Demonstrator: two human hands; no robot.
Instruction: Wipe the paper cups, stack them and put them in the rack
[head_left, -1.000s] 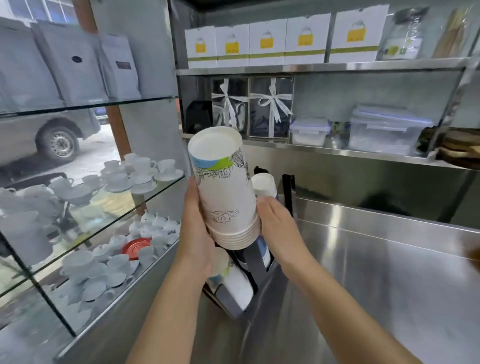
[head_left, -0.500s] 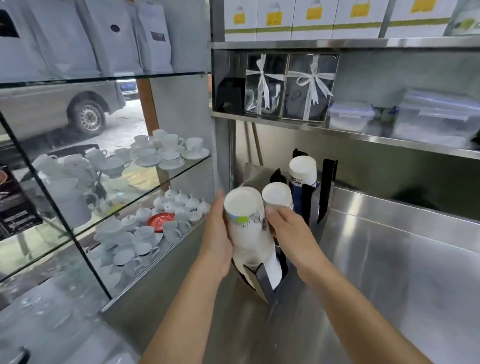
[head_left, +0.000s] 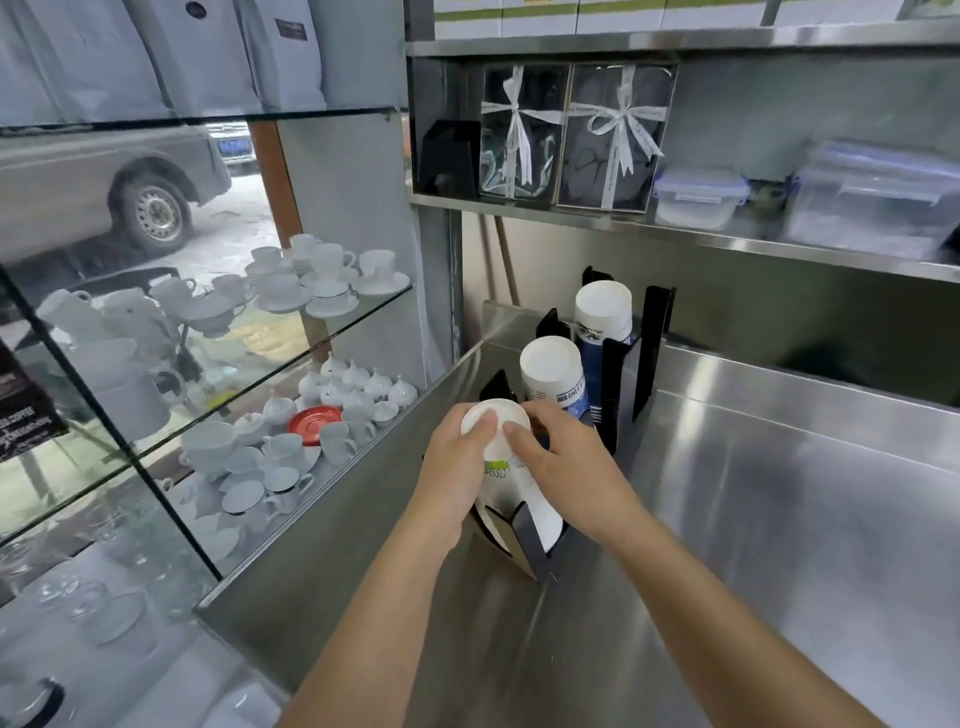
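A stack of white paper cups (head_left: 501, 462) with a green and black print stands upside down in the nearest slot of the black cup rack (head_left: 530, 543). My left hand (head_left: 452, 467) wraps its left side and my right hand (head_left: 563, 467) its right side, with fingertips pressed on the top cup's base. Two other upside-down cup stacks fill the slots behind: a middle stack (head_left: 553, 374) and a far stack (head_left: 602, 317), both with blue print. The lower part of the held stack is hidden by the rack.
The rack sits on a steel counter (head_left: 753, 519) against its left wall. A steel shelf (head_left: 727, 234) above holds gift boxes and plastic containers. To the left, a glass cabinet (head_left: 234, 374) holds white cups, saucers and a red saucer.
The cup stack has come down from chest height into the rack's nearest slot, with both hands sliding up to its top. The view has tilted downward.
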